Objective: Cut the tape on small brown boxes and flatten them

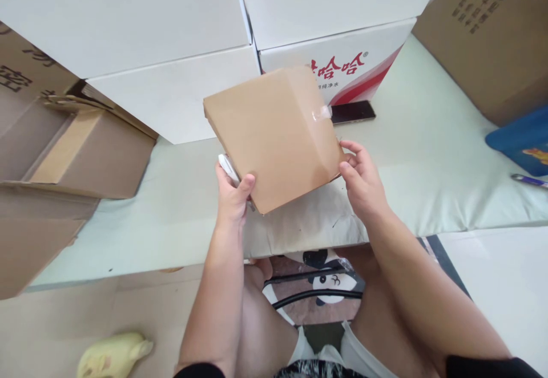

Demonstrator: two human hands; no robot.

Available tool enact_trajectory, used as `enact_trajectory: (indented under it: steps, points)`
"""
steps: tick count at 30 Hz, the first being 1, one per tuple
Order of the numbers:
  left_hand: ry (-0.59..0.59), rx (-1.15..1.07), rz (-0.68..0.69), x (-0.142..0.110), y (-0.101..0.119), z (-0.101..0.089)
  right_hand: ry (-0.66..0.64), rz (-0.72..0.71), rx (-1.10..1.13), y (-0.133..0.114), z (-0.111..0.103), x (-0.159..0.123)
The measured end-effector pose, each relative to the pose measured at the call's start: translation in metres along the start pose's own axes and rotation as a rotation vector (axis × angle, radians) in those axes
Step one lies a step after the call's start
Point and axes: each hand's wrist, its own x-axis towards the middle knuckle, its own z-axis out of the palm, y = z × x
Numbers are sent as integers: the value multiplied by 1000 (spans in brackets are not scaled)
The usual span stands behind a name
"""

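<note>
A cloth-covered table [428, 189] stretches across the view, with stacked white boxes [188, 89] at twelve o'clock. Before them, at the centre, a flat cardboard box [274, 144] is held tilted. The left hand [233, 195] grips its corner at seven o'clock, thumb on the upper face; the right hand [363, 181] pinches the edge at about four o'clock.

Handling it well likely means bearing the weight on the left-hand grip, leaving the right fingers free to shift along the edge. A light squeeze should do, since thin cardboard may buckle. The white object [229, 168] in the left hand is best kept clear of the side it presses against.

The white boxes run out of view at the top. The flat box hides its own underside and whatever it contains, plus most of the left fingers. It also covers part of a phone [353, 112], between two and three o'clock. The white object is too covered to identify, and glare blurs the tape [321, 114] at two o'clock.
</note>
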Motion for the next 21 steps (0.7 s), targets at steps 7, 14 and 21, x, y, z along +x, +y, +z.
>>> enact_trajectory:
  steps: [7, 14, 21]
  points:
    - [-40, 57, 71, -6, 4, 1, 23, 37, 72, 5, 1, 4]
    - [15, -69, -18, -7, 10, 3, 83, 129, 136, 11, 3, 6]
    - [71, -15, 36, -4, 9, 5, 65, 120, 131, 12, 3, 6]
